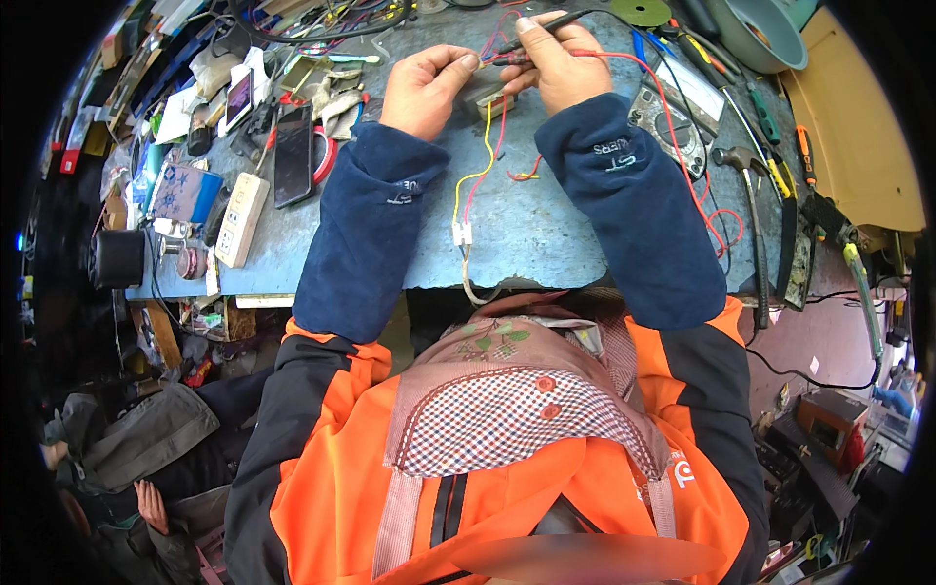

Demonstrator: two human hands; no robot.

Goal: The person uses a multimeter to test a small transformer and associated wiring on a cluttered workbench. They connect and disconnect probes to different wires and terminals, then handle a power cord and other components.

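At the far middle of the blue bench, my right hand (561, 68) is closed around a black test probe (539, 29) and a red-leaded one, their tips pointing left. My left hand (429, 90) pinches thin wires between thumb and forefinger, close to those tips; the exact contact is too small to tell. Below the hands lies a small grey block (490, 105). A yellow wire (487, 146) and a pink-red wire run from near it to a white connector (461, 234) by the front edge. The multimeter (668, 127), with its round dial, lies right of my right forearm.
A phone (294, 156), red tape roll (325, 156) and white power strip (242, 219) lie left. A hammer (746, 180), screwdrivers and a grey bowl (759, 34) are right. The red lead (673, 127) loops beside my right sleeve. Another person's hand (151, 506) shows lower left.
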